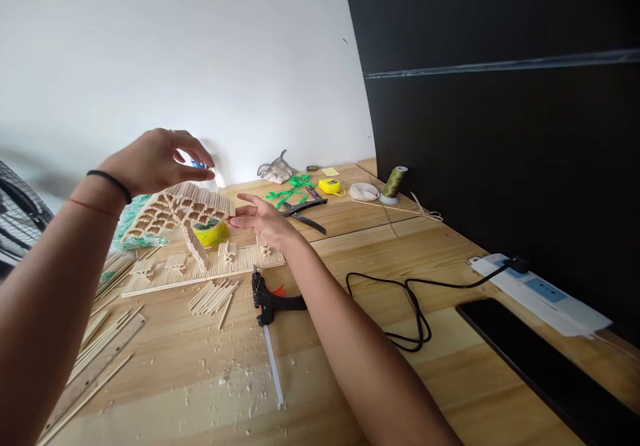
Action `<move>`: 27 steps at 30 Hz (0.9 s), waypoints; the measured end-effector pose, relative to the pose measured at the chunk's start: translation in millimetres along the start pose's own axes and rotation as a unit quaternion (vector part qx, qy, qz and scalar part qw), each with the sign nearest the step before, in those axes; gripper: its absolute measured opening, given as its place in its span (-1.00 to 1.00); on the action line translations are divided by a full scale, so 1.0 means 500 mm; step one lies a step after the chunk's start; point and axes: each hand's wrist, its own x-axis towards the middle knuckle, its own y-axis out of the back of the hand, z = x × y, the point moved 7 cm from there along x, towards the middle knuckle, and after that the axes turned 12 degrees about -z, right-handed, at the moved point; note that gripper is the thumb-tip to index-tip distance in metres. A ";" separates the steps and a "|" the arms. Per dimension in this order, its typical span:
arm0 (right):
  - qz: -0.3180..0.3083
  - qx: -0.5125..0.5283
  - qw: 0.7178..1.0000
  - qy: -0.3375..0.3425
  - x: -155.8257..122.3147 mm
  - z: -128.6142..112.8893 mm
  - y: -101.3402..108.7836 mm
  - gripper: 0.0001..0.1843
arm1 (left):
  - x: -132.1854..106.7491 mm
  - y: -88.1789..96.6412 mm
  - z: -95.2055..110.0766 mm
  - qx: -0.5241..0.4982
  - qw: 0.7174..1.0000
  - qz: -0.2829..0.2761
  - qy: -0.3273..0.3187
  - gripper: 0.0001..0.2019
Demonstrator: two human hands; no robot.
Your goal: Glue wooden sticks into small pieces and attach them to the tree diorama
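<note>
My left hand is raised above the table, fingers curled down, pinching the top edge of a lattice panel of wooden sticks. My right hand has its fingers stretched out flat, touching the panel's right edge. The panel tilts over a flat base of sticks that carries small stick blocks. A yellow tape roll shows under the panel.
A black glue gun with a glue stick lies near my right forearm, its black cord running to a white power strip. Loose sticks, a ruler, pliers, a thread spool and a dark tablet lie around.
</note>
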 end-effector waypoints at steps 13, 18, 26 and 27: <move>-0.021 -0.004 1.000 0.000 0.005 0.003 -0.010 -0.36 | 0.049 -0.111 -0.063 -0.006 0.976 -0.217 0.007 -0.28; -0.019 0.000 1.000 0.001 0.007 0.006 -0.008 -0.38 | 0.045 -0.116 -0.061 -0.033 0.977 -0.209 0.024 -0.35; -0.011 -0.001 1.000 0.018 0.009 0.008 -0.008 -0.35 | 0.042 -0.118 -0.050 -0.092 0.975 -0.199 0.031 -0.44; -0.011 -0.001 1.000 0.020 0.009 0.008 -0.008 -0.35 | 0.042 -0.119 -0.049 -0.116 0.973 -0.199 0.028 -0.46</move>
